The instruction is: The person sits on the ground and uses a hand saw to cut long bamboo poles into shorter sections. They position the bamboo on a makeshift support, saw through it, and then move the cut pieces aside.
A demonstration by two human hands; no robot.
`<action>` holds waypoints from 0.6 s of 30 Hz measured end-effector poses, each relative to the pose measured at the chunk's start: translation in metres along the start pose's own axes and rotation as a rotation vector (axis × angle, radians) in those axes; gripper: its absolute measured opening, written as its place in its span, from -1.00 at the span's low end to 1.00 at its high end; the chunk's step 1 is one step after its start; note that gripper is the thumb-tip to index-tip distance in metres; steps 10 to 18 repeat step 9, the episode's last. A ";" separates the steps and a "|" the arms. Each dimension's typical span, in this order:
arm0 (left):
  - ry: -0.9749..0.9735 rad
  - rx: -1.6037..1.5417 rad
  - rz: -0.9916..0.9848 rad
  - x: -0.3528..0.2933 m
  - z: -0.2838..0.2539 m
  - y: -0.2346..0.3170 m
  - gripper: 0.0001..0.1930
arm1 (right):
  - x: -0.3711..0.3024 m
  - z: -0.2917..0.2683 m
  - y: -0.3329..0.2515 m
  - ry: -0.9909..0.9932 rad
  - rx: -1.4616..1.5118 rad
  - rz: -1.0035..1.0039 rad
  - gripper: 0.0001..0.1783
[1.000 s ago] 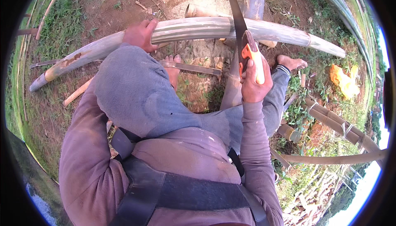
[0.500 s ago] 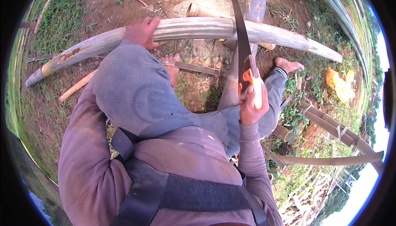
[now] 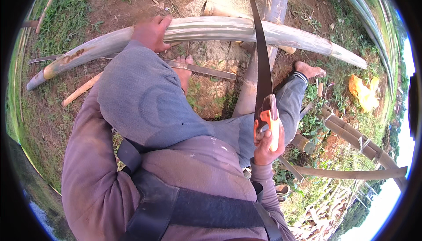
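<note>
A long pale bamboo pole point(image 3: 206, 29) lies crosswise in front of me, over a thicker bamboo log point(image 3: 249, 83). My left hand point(image 3: 151, 33) is closed round the pole, left of its middle, with the thumb on the near side. My right hand point(image 3: 267, 148) grips the orange handle of a handsaw point(image 3: 263, 65), low over my right thigh. The saw's dark blade points away from me and crosses the pole at a joint, right of the middle. Whether its teeth sit in a cut, I cannot tell.
A flat metal blade point(image 3: 202, 70) lies past my left knee, beside my bare foot point(image 3: 181, 73). A yellow plastic bag point(image 3: 364, 92) is on the grass at right. Tied bamboo poles point(image 3: 351, 132) stand nearer me, and more long bamboo point(image 3: 360, 14) lies at the far right.
My right hand has drawn the saw back toward me, so the blade's tip is nearer the pole. My left hand stays in place on the pole.
</note>
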State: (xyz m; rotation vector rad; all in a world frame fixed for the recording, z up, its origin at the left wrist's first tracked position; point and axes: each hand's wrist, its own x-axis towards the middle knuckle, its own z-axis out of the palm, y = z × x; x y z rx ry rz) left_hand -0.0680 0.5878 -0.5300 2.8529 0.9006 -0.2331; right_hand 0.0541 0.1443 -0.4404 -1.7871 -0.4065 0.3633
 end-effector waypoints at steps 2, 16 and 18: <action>-0.003 -0.003 0.010 0.002 0.003 0.005 -0.08 | 0.071 0.044 0.016 0.014 0.022 -0.033 -0.53; -0.015 -0.008 -0.027 -0.003 -0.006 -0.004 -0.08 | 0.129 0.089 0.000 -0.010 0.021 -0.166 -0.58; -0.015 -0.008 -0.027 -0.003 -0.006 -0.004 -0.08 | 0.129 0.089 0.000 -0.010 0.021 -0.166 -0.58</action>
